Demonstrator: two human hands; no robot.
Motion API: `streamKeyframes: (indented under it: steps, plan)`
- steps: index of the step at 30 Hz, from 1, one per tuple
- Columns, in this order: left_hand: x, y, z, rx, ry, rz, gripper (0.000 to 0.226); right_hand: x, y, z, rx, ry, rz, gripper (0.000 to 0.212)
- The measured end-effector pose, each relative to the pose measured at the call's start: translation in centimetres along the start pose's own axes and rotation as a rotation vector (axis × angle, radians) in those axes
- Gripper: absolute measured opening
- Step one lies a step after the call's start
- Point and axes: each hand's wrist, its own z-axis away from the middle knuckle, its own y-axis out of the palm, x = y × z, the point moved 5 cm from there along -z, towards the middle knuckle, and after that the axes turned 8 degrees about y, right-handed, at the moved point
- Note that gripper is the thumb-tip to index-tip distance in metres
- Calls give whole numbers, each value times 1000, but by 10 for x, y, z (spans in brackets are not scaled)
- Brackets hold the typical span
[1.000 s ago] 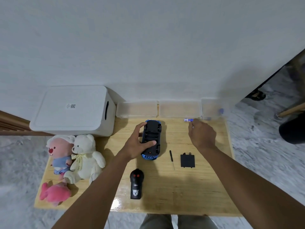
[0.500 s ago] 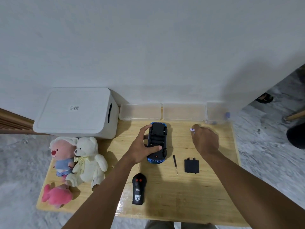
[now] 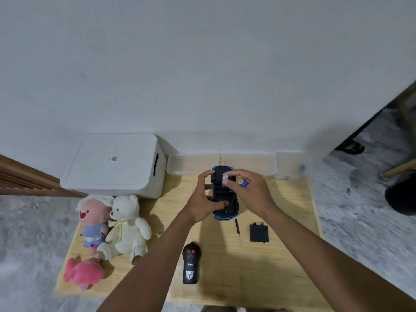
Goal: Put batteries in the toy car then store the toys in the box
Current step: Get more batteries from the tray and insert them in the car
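Observation:
A blue toy car [image 3: 222, 194] lies upside down on the wooden table [image 3: 225, 266], its black underside and open battery bay facing up. My left hand [image 3: 202, 199] grips the car from its left side. My right hand [image 3: 249, 192] hovers over the car's far end and pinches a battery [image 3: 225, 179] above the bay; a second blue battery [image 3: 243, 183] shows among its fingers. The black battery cover [image 3: 258, 233] and a small screwdriver [image 3: 237, 228] lie to the right of the car. A white lidded box [image 3: 112, 165] stands at the back left.
A black remote control [image 3: 191, 266] lies near the front. A pink-faced plush [image 3: 93, 221], a white teddy bear [image 3: 127, 226] and a pink plush [image 3: 83, 274] sit at the left. Clear plastic containers [image 3: 247, 164] line the back edge by the wall.
My right hand has moved left from the back right of the table to above the car, carrying batteries. My left hand has stayed on the car.

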Motion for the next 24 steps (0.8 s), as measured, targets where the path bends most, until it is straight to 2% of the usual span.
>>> streamKeyframes:
  steps: [3, 7, 15, 24]
  plan:
    - [-15, 2, 1, -10, 31, 3, 92, 2, 5, 3, -22, 1, -63, 13]
    - [-24, -1, 5, -14, 67, -12, 91, -4, -6, 7, -247, 52, -32, 6]
    - [-31, -3, 14, -31, 95, 3, 89, -3, -12, 18, -420, 59, 59, 19]
    - [-41, -1, 16, -35, 125, 12, 89, -5, -1, 23, -422, -14, 118, 20]
